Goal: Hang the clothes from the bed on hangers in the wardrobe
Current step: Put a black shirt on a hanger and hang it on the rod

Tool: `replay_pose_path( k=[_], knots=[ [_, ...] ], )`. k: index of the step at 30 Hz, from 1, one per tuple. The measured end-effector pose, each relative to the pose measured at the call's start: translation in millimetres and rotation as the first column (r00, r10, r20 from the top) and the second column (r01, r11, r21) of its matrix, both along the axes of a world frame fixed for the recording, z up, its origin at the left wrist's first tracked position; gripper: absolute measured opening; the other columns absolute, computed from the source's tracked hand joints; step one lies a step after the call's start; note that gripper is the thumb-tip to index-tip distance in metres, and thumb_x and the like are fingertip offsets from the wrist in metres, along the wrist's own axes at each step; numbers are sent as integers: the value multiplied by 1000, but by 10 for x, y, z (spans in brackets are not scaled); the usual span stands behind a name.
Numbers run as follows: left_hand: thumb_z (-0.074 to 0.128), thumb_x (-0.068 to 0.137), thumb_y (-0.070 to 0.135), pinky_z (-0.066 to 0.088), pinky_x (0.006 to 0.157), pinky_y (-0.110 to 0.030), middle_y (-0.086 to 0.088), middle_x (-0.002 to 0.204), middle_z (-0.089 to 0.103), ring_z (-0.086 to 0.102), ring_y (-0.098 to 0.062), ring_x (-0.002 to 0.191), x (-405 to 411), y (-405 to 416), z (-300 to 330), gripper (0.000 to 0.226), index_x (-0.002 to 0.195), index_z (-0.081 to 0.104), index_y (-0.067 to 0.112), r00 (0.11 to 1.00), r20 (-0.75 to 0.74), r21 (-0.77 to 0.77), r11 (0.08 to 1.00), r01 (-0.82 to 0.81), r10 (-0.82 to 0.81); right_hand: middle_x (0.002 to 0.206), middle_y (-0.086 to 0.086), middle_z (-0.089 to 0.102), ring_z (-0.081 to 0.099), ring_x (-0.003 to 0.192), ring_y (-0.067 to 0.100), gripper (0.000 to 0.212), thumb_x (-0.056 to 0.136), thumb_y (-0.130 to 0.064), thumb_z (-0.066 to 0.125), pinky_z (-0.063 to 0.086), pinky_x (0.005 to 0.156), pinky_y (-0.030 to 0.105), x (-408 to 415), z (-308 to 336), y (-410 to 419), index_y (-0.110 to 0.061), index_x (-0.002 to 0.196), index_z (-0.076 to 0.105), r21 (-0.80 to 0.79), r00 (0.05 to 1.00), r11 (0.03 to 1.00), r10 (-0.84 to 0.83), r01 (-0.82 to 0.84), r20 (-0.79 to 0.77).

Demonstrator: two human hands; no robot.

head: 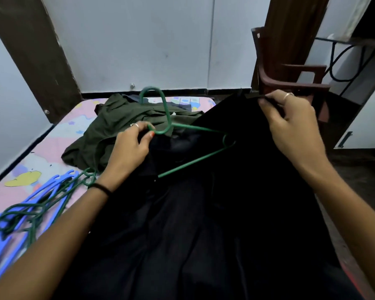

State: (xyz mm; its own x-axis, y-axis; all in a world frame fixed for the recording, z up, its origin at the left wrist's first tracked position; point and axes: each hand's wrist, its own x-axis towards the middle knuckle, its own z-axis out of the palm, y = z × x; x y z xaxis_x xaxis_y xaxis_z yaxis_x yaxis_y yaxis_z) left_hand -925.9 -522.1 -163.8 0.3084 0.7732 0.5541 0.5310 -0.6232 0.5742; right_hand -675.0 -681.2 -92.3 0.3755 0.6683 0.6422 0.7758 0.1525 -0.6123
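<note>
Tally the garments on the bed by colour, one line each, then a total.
Black garment, pinched by the right hand, with the green hanger in the left hand laid on it: 1
Olive green garment: 1
Dark blue garment, mostly hidden behind the olive one: 1
Total: 3

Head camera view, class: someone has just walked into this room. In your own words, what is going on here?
A person is fitting a green hanger into a black garment spread over the bed. The left hand pinches the hanger at its neck, and the right hand holds up the garment's edge. One end of the hanger is tucked under the black cloth. A dark green garment lies on the bed behind, and a pile of blue and green hangers lies at the left. Nothing is hung yet.
</note>
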Motion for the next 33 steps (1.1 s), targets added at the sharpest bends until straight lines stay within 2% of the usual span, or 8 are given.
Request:
replay_pose_path(
  k=[5,8,13,15,21,25,30,33],
  knots=[
    [62,91,19,46,98,-33,-8,110,70,63,-21,106,69,347,236,21,108,68,9,998,30,-182,981,60,-55,82,5,70,68,74,30,18,85,-29,52,53,58,42,-610,-344,-452,-24,100,59,-84,939,996,47,-19,340],
    [59,93,13,45,82,-19,-7,101,66,59,-15,93,81,515,38,20,108,66,2,993,63,-377,919,113,-97,66,2,66,64,51,29,28,65,-17,74,36,36,28,-933,-838,-323,-22,90,63,-190,818,978,40,86,574],
    [58,94,7,38,65,-22,-11,83,59,49,-15,75,-18,694,-911,21,74,60,14,1000,23,-570,822,2,14,54,-2,58,55,35,16,36,64,-16,46,21,35,19,-1267,-1992,105,-19,85,74,-371,717,921,180,118,674],
    [60,92,11,43,76,-28,-16,95,67,58,-20,86,-92,830,-1354,12,81,65,11,996,-37,-621,779,-86,80,53,-3,57,54,35,14,25,58,-15,64,23,34,18,-1279,-2426,269,-20,80,74,-459,692,879,253,128,676],
    [58,95,20,40,88,-24,-15,119,64,58,-28,111,-213,1025,-2013,29,118,62,3,976,-168,-638,740,-213,136,71,2,54,57,60,20,12,67,-6,67,44,45,27,-1322,-3034,528,-9,78,64,-535,777,845,339,-4,530],
    [59,93,31,38,98,-37,-7,126,54,46,-27,120,-362,756,-1985,38,127,54,15,948,-254,-440,850,-290,192,88,0,59,59,79,20,50,93,-49,44,53,64,30,-1344,-3042,405,-6,100,68,-640,910,768,283,-25,303],
    [63,88,19,46,69,-24,6,72,63,59,-9,68,-639,62,-1841,3,86,63,17,948,-243,-540,783,-310,207,104,-7,57,59,91,15,38,94,-48,46,44,72,23,-1325,-2898,482,-14,106,60,-670,988,730,149,-133,-34],
    [66,86,15,47,71,-23,5,72,65,59,-9,65,-640,-110,-1996,4,85,70,16,938,-305,-604,729,-322,162,111,-9,53,55,98,14,36,91,-43,57,47,76,29,-1414,-2921,558,-15,113,55,-611,994,786,49,-99,-98]
  ],
)
